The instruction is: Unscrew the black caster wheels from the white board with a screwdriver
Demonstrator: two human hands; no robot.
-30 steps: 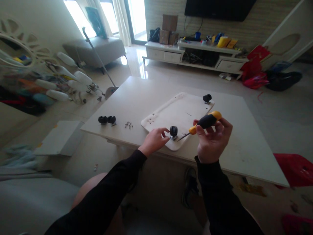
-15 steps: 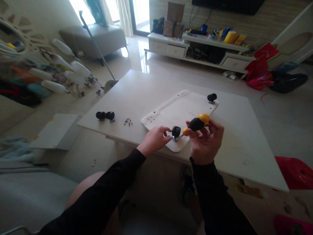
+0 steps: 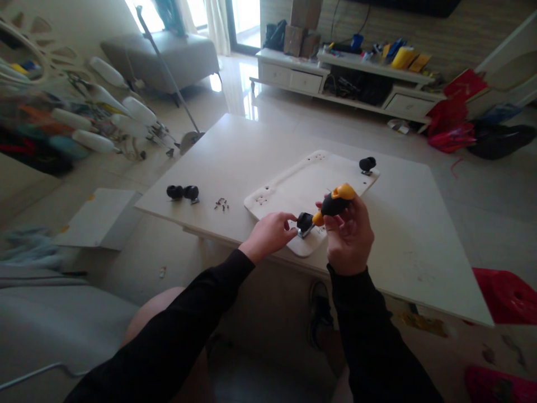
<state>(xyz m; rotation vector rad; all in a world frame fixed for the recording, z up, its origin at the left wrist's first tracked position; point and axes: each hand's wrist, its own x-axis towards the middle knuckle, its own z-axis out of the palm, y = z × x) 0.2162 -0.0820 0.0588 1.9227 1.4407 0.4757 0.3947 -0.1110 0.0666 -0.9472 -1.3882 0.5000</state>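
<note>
A white board (image 3: pixel 289 196) lies at an angle on the white table (image 3: pixel 201 151). At its near corner is a black caster wheel (image 3: pixel 304 220) with a metal plate. My left hand (image 3: pixel 271 235) steadies this caster, thumb and index finger at its left side. In my right hand (image 3: pixel 351 235) is a yellow and black screwdriver (image 3: pixel 335 201), tilted, its tip end down beside the caster; the tip itself is hidden. Another caster wheel (image 3: pixel 367 164) stands at the board's far right corner. Holes show at the board's left corners.
Two loose caster wheels (image 3: pixel 183 192) and several small screws (image 3: pixel 221 204) lie on the table's left part. A white box (image 3: pixel 100 218) is on the floor to the left. A red plastic object (image 3: pixel 503 294) sits beyond the table's right edge. A low white cabinet (image 3: pixel 289 75) stands at the back.
The screwdriver has tipped more upright and shifted slightly left with my right hand. The near caster's wheel has turned. My left hand stays at the caster.
</note>
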